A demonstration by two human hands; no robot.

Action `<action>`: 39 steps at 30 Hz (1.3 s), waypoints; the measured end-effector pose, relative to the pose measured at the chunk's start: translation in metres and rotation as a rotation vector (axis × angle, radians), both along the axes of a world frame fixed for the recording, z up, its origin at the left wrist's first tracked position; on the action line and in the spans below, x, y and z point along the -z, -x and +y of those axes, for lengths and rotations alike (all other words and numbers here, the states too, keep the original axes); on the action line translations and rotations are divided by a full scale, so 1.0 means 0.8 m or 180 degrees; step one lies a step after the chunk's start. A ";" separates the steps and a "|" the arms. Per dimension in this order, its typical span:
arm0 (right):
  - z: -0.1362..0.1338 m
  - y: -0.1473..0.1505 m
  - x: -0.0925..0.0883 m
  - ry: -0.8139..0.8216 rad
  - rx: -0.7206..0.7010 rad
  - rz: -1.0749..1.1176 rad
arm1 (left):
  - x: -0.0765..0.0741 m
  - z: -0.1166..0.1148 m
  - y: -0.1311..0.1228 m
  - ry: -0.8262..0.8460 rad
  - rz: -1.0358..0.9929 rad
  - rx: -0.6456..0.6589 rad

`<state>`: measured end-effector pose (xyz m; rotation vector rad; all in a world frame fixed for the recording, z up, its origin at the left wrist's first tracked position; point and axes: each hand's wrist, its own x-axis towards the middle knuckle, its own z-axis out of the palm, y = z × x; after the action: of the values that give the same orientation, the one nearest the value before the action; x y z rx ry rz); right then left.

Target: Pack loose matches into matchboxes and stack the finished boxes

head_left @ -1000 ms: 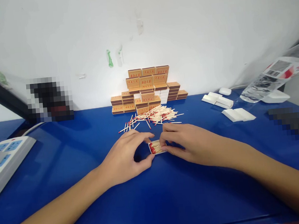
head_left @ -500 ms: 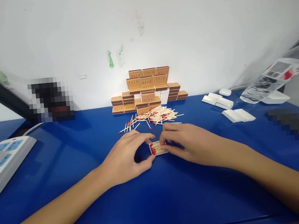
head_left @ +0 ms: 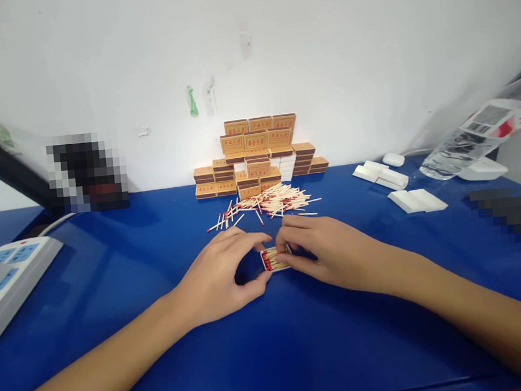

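Tray (head_left: 281,269) looks almost full, your left hand (head_left: 224,275) clasping it, right hand (head_left: 326,244) pinch unclear; loose match pile (head_left: 284,199) at 12 o'clock remains.

At the left lies a power strip (head_left: 42,258) with blue socket panels, a pale cable (head_left: 58,223) behind it; a pixelated dark object (head_left: 89,174) sits by the white wall (head_left: 140,66), which bears a green smear (head_left: 193,101); a clear bottle (head_left: 448,153) is at the right.

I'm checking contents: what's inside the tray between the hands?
The tray holds matches, red heads toward the left hand. The right hand covers part of the other end; what lies beneath is hidden.
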<state>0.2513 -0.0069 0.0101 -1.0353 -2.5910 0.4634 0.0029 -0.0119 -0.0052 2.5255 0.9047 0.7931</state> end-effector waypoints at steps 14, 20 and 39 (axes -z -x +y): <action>0.001 -0.004 -0.003 0.0121 -0.0118 0.0026 | 0.001 0.000 0.001 0.0052 0.0046 0.0010; 0.000 -0.002 -0.004 0.0103 -0.0028 -0.0096 | 0.001 0.002 0.000 0.0005 0.0047 -0.0004; 0.004 -0.006 -0.005 0.0213 -0.0275 0.0006 | 0.001 0.002 0.001 0.0112 0.0062 0.0042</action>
<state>0.2557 -0.0037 0.0143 -0.9462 -2.6432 0.5754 0.0024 -0.0104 -0.0061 2.5103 0.8994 0.7434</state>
